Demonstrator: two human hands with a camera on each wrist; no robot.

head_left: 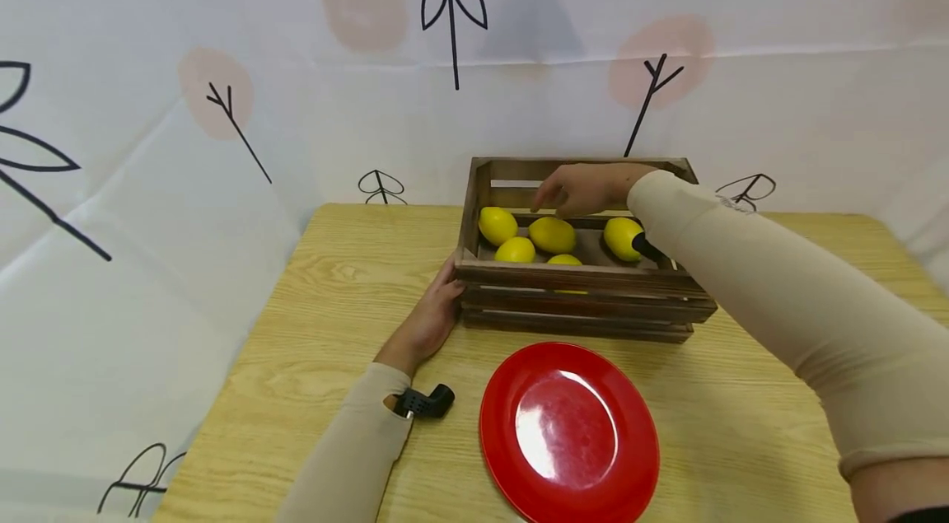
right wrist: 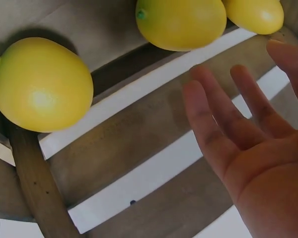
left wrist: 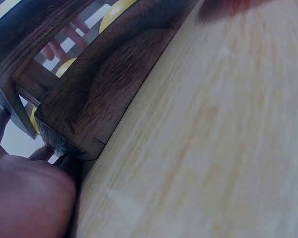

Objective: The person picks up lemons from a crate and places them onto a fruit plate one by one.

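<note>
Several yellow lemons (head_left: 552,235) lie inside a brown slatted wooden crate (head_left: 578,278). Above them hovers my right hand (head_left: 586,185), its fingers spread and holding nothing. In the right wrist view that hand (right wrist: 258,144) is apart from the nearest lemons (right wrist: 184,22), and another lemon (right wrist: 43,84) sits farther left. My left hand (head_left: 432,313) rests against the crate's left end near the front corner. In the left wrist view the fingertips of this hand (left wrist: 27,188) touch the end of the dark slats (left wrist: 104,84); part of the fingers is hidden.
A round red plate (head_left: 567,432) lies on the wooden table (head_left: 311,358) in front of the crate. Behind the table hangs a white patterned cloth (head_left: 519,111). A black strap device (head_left: 426,402) is worn on the left wrist.
</note>
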